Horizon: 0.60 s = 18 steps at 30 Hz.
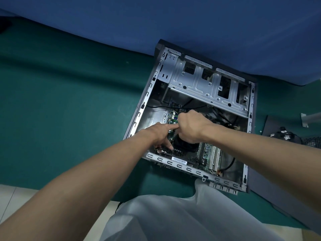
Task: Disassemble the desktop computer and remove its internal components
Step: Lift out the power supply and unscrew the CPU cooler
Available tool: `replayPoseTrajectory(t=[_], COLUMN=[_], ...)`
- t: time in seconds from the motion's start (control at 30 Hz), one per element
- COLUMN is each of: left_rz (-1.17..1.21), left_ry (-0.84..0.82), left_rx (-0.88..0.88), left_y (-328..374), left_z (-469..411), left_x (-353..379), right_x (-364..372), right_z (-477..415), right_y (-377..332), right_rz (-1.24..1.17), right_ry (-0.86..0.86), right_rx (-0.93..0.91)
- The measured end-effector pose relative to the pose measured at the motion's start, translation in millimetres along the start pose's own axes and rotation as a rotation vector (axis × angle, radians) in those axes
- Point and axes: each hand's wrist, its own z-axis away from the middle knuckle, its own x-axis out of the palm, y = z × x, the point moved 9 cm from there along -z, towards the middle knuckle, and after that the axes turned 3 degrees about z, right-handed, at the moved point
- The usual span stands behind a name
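An open desktop computer case [149, 94] lies on its side on a green table. Its silver drive cage [205, 84] fills the far end. The green motherboard [208, 152] with white slots lies in the near half. Both hands are inside the case over the black CPU fan [184, 146]. My left hand [160, 134] has its fingers spread, the fingertips pressing on the board beside the fan. My right hand [189, 126] is closed in a fist above the fan; what it grips is hidden under the fingers. Black cables [229, 166] run across the case.
The removed dark side panel [278, 188] lies on the table to the right, with a bundle of black cables [284, 134] and a silver bracket [307, 119] beyond it. A blue cloth wall [173, 23] rises behind the case. The table's near edge lies close to my light-coloured clothing [173, 218].
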Motion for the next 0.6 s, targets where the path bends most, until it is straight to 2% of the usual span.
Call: replayPoseTrajectory(t=[0.1, 0.2, 0.3, 0.4, 0.47, 0.53, 0.6], left_rz=[0.009, -0.022, -0.008, 0.034, -0.03, -0.046, -0.059], left_ry=[0.016, 0.021, -0.002, 0.007, -0.003, -0.004, 0.0], left_rx=[-0.003, -0.006, -0.008, -0.051, -0.028, -0.007, 0.009], left_y=[-1.2, -1.8, -3.0, -5.0, -2.7, -1.2, -0.6], left_z=[-0.4, -2.0, -0.7, 0.7, -0.7, -2.3, -4.0], left_x=[-0.4, -0.8, 1.1, 0.1, 1.3, 1.2, 0.5], right_x=[-0.9, -3.5, -4.7, 2.5, 10.8, 9.3, 3.6], right_z=[13.0, 10.7, 0.6, -10.6, -13.0, -10.8, -5.9], right_y=[-27.0, -25.2, -16.2, 7.1, 15.8, 14.0, 5.8], right_rz=[0.203, 0.233, 0.151, -0.079, -0.19, -0.135, -0.019], right_ry=[0.061, 0.021, 0.031, 0.009, -0.085, -0.11, -0.058], right_rx=[-0.307, -0.386, -0.301, 0.012, 0.146, 0.146, 0.064])
